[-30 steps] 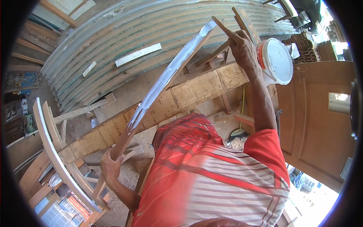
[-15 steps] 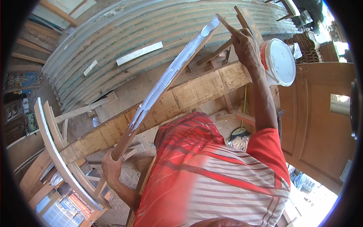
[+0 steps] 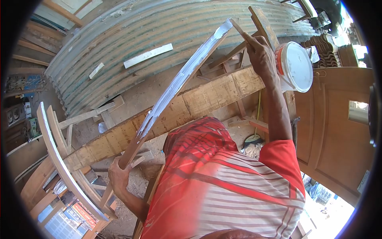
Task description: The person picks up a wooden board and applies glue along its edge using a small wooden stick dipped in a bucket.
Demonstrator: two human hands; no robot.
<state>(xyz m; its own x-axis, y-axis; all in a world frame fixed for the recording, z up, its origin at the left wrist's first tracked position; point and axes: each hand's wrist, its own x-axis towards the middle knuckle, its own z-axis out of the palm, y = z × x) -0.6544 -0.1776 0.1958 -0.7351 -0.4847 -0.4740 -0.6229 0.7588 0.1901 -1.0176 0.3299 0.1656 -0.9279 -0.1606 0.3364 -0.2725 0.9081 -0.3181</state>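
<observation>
A long wooden strip [image 3: 131, 152] slants up across the view, its upper face coated with white glue-like paste [image 3: 179, 77]. My left hand [image 3: 118, 174] is closed around its lower, uncoated end. Up at the right, my right hand [image 3: 262, 59] grips a thin wooden stick [image 3: 240, 32], index finger laid along it. The stick's tip is at or very near the strip's coated upper end; I cannot tell whether they touch. Just right of that hand stands a white bucket [image 3: 297, 67] with a pale lid-like top and a red-orange label.
A thick wooden beam [image 3: 211, 96] runs crosswise below the strip. Corrugated metal sheet [image 3: 107, 44] lies beyond, with two white-faced offcuts on it. Curved wooden pieces [image 3: 65, 169] stand at left. A wooden door panel [image 3: 338, 119] is at right.
My right hand and the stick have shifted slightly down and right. The strip's upper end sits a little lower. My left hand keeps its hold.
</observation>
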